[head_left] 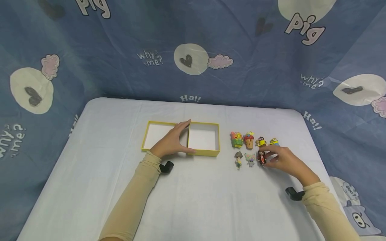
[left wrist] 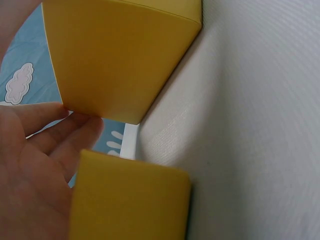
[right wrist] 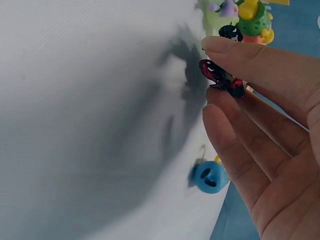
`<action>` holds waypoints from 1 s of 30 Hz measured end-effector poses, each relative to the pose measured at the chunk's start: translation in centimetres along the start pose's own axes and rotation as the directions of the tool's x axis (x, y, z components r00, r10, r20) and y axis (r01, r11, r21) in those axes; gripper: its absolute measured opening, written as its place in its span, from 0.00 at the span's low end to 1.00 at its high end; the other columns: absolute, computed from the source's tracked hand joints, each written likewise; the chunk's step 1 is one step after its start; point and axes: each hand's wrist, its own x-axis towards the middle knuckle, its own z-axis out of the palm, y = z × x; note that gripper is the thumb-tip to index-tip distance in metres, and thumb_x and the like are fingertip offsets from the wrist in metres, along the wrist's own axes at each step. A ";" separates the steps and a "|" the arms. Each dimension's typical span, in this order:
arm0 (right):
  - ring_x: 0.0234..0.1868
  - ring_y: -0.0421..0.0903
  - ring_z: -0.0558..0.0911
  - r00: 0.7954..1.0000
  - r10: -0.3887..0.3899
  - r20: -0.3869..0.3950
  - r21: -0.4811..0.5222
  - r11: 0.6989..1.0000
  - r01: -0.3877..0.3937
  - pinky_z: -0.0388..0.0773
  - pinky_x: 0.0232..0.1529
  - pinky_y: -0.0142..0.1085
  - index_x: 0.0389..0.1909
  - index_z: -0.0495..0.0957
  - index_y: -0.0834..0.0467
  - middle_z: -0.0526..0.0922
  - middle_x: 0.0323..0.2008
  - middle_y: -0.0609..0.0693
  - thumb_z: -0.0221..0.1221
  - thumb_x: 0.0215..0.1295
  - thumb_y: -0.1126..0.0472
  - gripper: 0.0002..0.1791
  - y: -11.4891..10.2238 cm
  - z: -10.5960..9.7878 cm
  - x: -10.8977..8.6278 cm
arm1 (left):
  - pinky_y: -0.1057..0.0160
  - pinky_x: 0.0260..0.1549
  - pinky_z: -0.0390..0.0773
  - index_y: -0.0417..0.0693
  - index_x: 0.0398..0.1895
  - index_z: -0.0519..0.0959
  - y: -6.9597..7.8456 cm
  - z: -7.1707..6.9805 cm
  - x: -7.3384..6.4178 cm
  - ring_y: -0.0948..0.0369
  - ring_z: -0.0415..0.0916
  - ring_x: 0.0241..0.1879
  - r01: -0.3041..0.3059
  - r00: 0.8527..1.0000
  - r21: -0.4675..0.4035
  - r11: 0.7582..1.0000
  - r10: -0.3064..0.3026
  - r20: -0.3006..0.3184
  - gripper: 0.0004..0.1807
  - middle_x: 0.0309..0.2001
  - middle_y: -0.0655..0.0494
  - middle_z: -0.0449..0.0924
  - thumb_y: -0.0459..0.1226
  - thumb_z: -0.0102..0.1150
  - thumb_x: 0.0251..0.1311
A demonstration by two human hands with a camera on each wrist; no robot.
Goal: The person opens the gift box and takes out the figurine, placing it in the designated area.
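Observation:
Two yellow-rimmed open boxes with white insides lie side by side: a left box [head_left: 144,137] and a right box [head_left: 208,153]. My left hand [head_left: 172,140] grips the right box near its left end, thumb at the front wall and fingers at the far side. In the left wrist view, fingertips meet the far edge of that box [left wrist: 120,60], and the other box [left wrist: 130,200] shows below. My right hand [head_left: 286,162] pinches a small dark red and black figurine [head_left: 261,158] between thumb and fingers; they partly hide it. Whether it touches the table cannot be told.
Near the right hand are a green-bodied figurine [head_left: 237,140], an ice-cream-cone figurine [head_left: 249,140], yellow figurines [head_left: 261,142] including a blue-and-yellow one [head_left: 274,141], a brown-haired figurine [head_left: 238,159] and a grey one [head_left: 250,159]. A white cloth [head_left: 196,201] covers the table; blue fabric hangs behind.

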 end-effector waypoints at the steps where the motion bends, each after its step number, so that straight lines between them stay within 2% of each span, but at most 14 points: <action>1: 0.44 0.53 0.85 1.000 0.006 0.002 -0.005 1.000 -0.006 0.85 0.39 0.38 0.57 0.78 0.61 0.82 0.53 0.60 0.73 0.45 0.71 0.33 0.1 0.0 0.0 | 0.41 0.71 0.58 0.65 0.78 0.45 0.0 0.0 0.0 0.54 0.45 0.77 -0.001 1.000 0.001 1.000 0.001 -0.001 0.72 0.77 0.62 0.47 0.72 0.71 0.26; 14: 0.43 0.53 0.85 1.000 0.020 0.018 0.003 1.000 -0.020 0.85 0.38 0.37 0.57 0.77 0.63 0.82 0.51 0.61 0.74 0.45 0.70 0.33 0.7 0.2 -0.4 | 0.41 0.71 0.57 0.65 0.78 0.45 -0.1 0.1 0.0 0.54 0.45 0.77 -0.001 1.000 -0.003 1.000 0.001 0.002 0.72 0.77 0.62 0.47 0.73 0.70 0.26; 22: 0.44 0.53 0.84 0.998 0.040 0.046 0.018 0.999 -0.041 0.85 0.39 0.39 0.58 0.77 0.62 0.83 0.48 0.60 0.73 0.46 0.69 0.33 0.7 0.2 -0.5 | 0.42 0.71 0.57 0.67 0.78 0.45 -0.1 0.1 -0.1 0.54 0.45 0.77 0.005 1.000 0.000 1.000 -0.005 0.000 0.72 0.77 0.63 0.47 0.73 0.70 0.26; 30: 0.47 0.53 0.84 0.997 0.049 0.065 0.019 0.999 -0.050 0.85 0.41 0.38 0.59 0.76 0.61 0.81 0.54 0.60 0.71 0.47 0.72 0.34 0.4 0.2 -0.6 | 0.41 0.71 0.58 0.69 0.78 0.45 -0.1 0.1 -0.1 0.53 0.46 0.77 0.001 1.000 0.005 1.000 -0.001 -0.006 0.71 0.77 0.61 0.48 0.73 0.70 0.27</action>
